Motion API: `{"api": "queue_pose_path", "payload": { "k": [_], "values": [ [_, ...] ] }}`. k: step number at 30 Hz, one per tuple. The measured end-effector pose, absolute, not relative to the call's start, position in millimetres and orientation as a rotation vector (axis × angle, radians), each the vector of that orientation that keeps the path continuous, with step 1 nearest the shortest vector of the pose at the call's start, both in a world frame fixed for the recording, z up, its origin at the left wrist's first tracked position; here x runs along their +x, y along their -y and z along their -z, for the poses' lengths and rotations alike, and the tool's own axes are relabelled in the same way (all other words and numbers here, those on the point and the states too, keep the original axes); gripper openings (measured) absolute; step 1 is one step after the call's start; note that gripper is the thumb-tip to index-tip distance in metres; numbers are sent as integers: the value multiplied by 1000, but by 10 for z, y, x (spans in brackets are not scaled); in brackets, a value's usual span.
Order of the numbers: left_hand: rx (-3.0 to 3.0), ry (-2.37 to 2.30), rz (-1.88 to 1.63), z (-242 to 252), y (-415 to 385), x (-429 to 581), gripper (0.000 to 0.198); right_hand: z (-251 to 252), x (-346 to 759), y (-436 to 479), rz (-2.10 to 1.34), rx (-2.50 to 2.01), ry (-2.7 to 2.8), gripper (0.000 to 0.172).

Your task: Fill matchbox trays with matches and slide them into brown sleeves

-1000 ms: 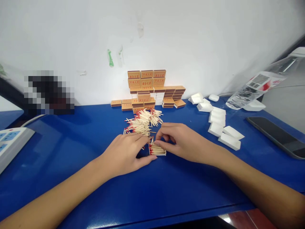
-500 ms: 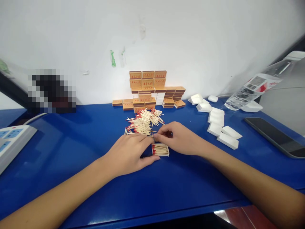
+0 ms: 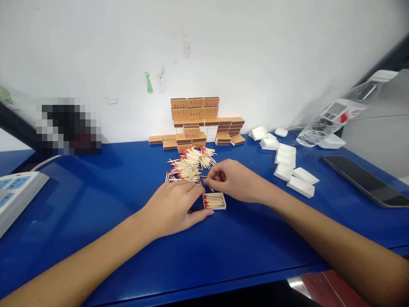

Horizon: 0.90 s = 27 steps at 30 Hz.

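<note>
A small white matchbox tray point(image 3: 214, 201) lies on the blue table, partly filled with red-tipped matches. My left hand point(image 3: 174, 204) curves around its left end, thumb along the near edge and forefinger at the far left corner. Just beyond the tray, my right hand point(image 3: 225, 181) has thumb and fingers pinched together; the pale end of a match point(image 3: 212, 189) pokes out below the thumb. Close to the fingertips of both hands spreads a loose heap of matches point(image 3: 188, 164), its near edge partly hidden by my left fingers.
Orange matchboxes point(image 3: 194, 113) are stacked against the white wall behind the heap. White trays point(image 3: 285, 160) lie to the right, with a leaning water bottle point(image 3: 329, 117), a white earphone case point(image 3: 281, 132) and a black phone point(image 3: 367, 181). At left sits a white power strip point(image 3: 27, 192).
My right hand has shifted slightly up and away from the tray, and a match end now shows beneath its thumb. My left hand stays at the tray. The camera view has shifted slightly.
</note>
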<state>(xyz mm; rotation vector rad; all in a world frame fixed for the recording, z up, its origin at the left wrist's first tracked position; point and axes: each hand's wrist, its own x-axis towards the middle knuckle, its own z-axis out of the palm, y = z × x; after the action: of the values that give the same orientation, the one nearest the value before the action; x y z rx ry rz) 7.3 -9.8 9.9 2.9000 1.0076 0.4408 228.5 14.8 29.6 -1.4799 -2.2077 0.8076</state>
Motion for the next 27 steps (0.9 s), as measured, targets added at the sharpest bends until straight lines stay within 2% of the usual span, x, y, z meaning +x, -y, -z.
{"api": "queue_pose_path", "payload": {
  "k": [3,9,15,27],
  "values": [
    [2888,-1035,-460,-86,79,55,36,-360,2398,-136,-674,-1293,2245,21],
    [2861,-1031,-478,-81,43,39,33,-391,2414,3,-710,-1035,2556,17],
    [2889,-1008,-486,-95,46,40,31,-324,2376,34,-618,-1067,2533,8],
    [2942,-1004,-523,-88,48,34,31,-331,2422,20,-605,-1069,2580,12]
  ]
}}
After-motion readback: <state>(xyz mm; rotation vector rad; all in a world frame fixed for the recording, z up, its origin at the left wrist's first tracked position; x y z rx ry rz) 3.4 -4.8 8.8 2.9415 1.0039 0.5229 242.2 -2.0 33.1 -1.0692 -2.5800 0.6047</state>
